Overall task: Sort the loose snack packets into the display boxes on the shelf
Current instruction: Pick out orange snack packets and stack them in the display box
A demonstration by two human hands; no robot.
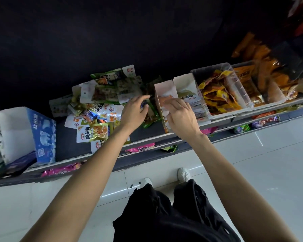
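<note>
A heap of loose snack packets (94, 117) in yellow, white and green lies on the dark shelf (143, 132). My left hand (134, 111) hovers over the heap's right edge, fingers spread, a small dark packet (144, 104) under the fingertips. My right hand (179, 116) reaches into a narrow cardboard display box (163, 89), fingers pinching white-orange packets (164, 99) inside it. A second cardboard box (185, 84) beside it holds stacked white packets (196, 103).
A clear plastic bin (234, 88) of yellow-orange packets stands to the right, with more orange packets (269, 74) beyond. A blue-and-white carton (42, 133) stands at the shelf's left. Pink packets (141, 148) lie on a lower shelf. My feet stand on white floor tiles (269, 163).
</note>
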